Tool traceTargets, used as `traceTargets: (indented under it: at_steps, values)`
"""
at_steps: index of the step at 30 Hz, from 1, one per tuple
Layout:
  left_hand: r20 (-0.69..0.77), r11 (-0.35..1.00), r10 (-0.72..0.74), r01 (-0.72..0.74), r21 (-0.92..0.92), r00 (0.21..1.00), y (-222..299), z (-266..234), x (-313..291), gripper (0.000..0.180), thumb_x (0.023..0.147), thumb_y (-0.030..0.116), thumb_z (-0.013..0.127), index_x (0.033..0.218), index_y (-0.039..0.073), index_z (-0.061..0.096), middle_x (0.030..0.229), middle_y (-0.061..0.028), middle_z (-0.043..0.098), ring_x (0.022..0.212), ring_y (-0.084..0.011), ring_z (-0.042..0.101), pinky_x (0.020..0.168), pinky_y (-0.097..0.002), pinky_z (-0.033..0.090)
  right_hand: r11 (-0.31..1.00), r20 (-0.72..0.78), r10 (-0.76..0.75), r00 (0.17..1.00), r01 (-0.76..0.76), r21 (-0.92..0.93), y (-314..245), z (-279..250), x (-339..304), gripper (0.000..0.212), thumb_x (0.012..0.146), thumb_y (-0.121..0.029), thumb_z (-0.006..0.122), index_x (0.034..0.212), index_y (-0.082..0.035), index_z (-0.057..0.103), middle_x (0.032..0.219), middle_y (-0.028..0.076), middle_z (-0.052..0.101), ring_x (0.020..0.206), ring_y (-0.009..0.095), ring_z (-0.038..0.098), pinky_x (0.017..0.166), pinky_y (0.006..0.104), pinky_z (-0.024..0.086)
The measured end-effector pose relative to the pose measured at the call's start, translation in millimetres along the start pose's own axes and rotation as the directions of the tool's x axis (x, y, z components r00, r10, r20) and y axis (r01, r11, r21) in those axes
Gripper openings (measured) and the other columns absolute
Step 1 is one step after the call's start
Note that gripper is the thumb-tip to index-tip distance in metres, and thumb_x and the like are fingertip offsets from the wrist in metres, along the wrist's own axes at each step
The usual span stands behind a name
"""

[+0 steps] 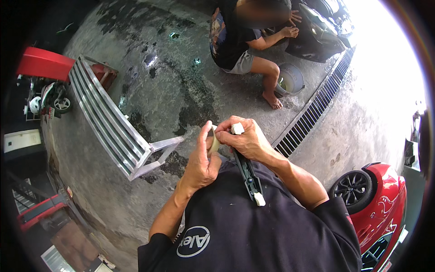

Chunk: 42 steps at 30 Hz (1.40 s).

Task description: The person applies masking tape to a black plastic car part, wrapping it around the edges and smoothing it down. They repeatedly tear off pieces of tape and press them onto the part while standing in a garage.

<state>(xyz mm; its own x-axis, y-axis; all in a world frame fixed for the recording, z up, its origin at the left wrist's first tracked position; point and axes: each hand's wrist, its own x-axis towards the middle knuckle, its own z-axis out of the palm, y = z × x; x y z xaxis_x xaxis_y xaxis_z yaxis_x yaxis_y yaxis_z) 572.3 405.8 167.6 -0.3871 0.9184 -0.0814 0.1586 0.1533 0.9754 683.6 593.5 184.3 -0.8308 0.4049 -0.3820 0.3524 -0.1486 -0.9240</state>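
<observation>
In front of my chest, my left hand (197, 162) holds a roll of pale yellowish tape (213, 141) upright, its fingers extended along one side of the ring. My right hand (250, 141) is closed around a long, narrow black part (245, 168), whose exact kind I cannot make out. The right thumb and fingertips pinch together at the edge of the tape roll. A white piece (237, 128) sticks out at the part's upper end, above my right hand. At its lower end, against my dark shirt, is another white piece (259, 199).
A slatted metal bench (108, 122) stands to the left. Ahead, another person (235, 41) sits low, hands on a dark car panel (315, 38), beside a grey bucket (291, 80). A drain grate (317, 102) crosses the wet concrete floor. A red car (385, 199) is at the right.
</observation>
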Motion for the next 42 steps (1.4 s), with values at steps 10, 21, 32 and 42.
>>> traceTargets:
  at_steps: [10,21,32,42]
  values:
    - [-0.104,0.998,-0.05,0.046,-0.041,0.993,-11,8,-6,0.056,0.11,0.007,0.058,0.162,0.001,0.035,0.119,-0.0237,0.077,0.111,-0.0357,0.079,0.096,-0.0442,0.06,0.991,0.088,0.005,0.996,0.007,-0.133,6,7,-15,0.031,0.104,-0.028,0.072,0.114,0.002,0.074,0.087,0.014,0.078,0.077,0.016,0.073,0.072,0.0378,0.059]
    - [-0.145,0.959,-0.261,0.274,0.077,0.954,-24,-4,-8,0.024,0.116,0.029,0.063,0.119,0.006,0.066,0.083,-0.0102,0.076,0.074,-0.0208,0.077,0.065,-0.035,0.057,0.959,0.07,0.102,0.992,-0.079,-0.272,-5,11,-35,0.036,0.104,-0.019,0.069,0.135,-0.004,0.062,0.106,0.004,0.066,0.086,0.011,0.057,0.078,0.0303,0.051]
    - [0.222,0.857,-0.408,0.455,-0.242,0.885,12,-19,-23,0.023,0.116,0.027,0.063,0.114,0.005,0.069,0.074,-0.0052,0.072,0.051,-0.0069,0.059,0.049,-0.0238,0.044,0.978,0.109,0.206,0.972,-0.2,-0.066,23,-7,-75,0.055,0.098,-0.018,0.077,0.146,0.003,0.061,0.104,0.008,0.074,0.093,0.013,0.068,0.081,0.0316,0.055]
    - [0.291,0.819,-0.466,0.532,-0.214,0.836,16,9,-26,0.028,0.116,0.027,0.065,0.115,0.001,0.074,0.077,-0.005,0.075,0.055,-0.0056,0.06,0.052,-0.0229,0.045,0.975,0.024,0.221,0.975,-0.221,0.008,46,-2,-98,0.061,0.109,-0.015,0.047,0.166,0.005,0.05,0.137,0.007,0.07,0.121,0.013,0.061,0.112,0.0282,0.045]
